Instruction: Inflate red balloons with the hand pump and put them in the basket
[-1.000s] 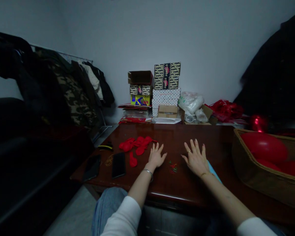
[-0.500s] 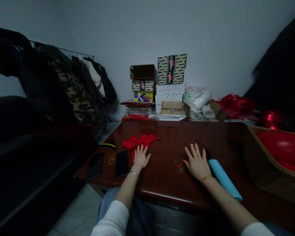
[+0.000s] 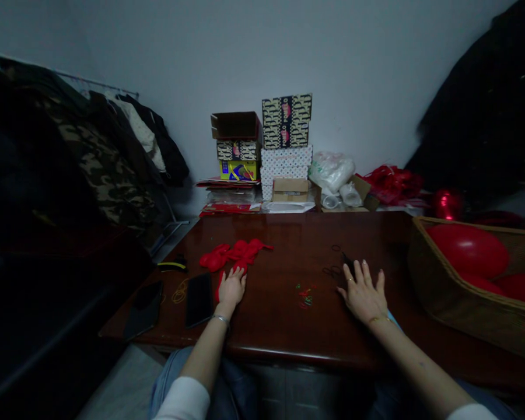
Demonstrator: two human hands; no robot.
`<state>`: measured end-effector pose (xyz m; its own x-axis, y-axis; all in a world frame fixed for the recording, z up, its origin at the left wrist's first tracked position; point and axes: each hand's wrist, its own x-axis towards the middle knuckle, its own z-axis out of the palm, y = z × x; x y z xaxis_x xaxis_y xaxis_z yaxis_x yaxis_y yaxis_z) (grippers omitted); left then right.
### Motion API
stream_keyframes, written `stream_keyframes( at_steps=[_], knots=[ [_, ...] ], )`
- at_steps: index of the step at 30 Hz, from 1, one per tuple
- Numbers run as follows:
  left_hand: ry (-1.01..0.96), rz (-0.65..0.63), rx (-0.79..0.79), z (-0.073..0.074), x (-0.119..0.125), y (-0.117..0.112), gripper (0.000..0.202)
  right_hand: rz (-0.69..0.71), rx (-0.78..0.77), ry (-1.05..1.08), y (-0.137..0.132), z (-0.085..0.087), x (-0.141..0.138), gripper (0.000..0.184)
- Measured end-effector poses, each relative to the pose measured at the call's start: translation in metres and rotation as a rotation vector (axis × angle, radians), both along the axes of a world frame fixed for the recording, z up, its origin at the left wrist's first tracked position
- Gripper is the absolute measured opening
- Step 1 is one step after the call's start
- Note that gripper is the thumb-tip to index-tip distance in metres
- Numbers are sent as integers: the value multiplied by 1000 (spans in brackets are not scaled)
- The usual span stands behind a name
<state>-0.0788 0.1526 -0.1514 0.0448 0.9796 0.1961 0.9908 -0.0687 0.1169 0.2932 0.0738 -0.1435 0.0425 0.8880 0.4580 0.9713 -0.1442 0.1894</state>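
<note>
My left hand (image 3: 231,290) rests palm down at the near edge of a pile of deflated red balloons (image 3: 234,254). Its fingers are stretched out, with the tips over a red piece. My right hand (image 3: 366,293) lies over a light-blue tube with a black tip, which looks like a balloon pump (image 3: 392,319). Its fingers are spread, and hand and forearm hide most of the tube. Between the hands is a scatter of small coloured rubber bands (image 3: 305,296). Dark hair ties (image 3: 332,270) lie close to my right fingertips.
Left of my left hand are two dark phone-like slabs (image 3: 199,299), a yellow band loop (image 3: 180,291) and a black-and-yellow curved item (image 3: 172,266). At right stands a wicker basket (image 3: 468,309) with inflated red balloons (image 3: 468,249). Stacked boxes (image 3: 286,163) line the wall behind the table.
My right hand has shifted right, onto the light-blue tube, uncovering dark hair ties. My left hand has slid onto the red pile's near edge. The view has turned slightly right.
</note>
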Motion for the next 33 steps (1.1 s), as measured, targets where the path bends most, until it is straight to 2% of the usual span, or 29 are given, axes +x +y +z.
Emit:
stream_keyframes(
  at_steps=[6,11,21,26,33],
  knots=[
    [32,-29,6,-1,0,0,37,-161,-117,23,-4,-10,9,56],
    [28,-41,19,0,0,-2,36,-260,-226,57,-6,-11,15,54],
    [-45,-87,89,9,11,-17,37,-239,-204,81,-9,-14,27,54],
    [-111,-233,67,14,28,-31,33,-193,-172,86,-13,-11,28,56],
    [-183,-479,-31,19,42,-47,31,-126,-126,-1,-17,3,17,53]
  ],
)
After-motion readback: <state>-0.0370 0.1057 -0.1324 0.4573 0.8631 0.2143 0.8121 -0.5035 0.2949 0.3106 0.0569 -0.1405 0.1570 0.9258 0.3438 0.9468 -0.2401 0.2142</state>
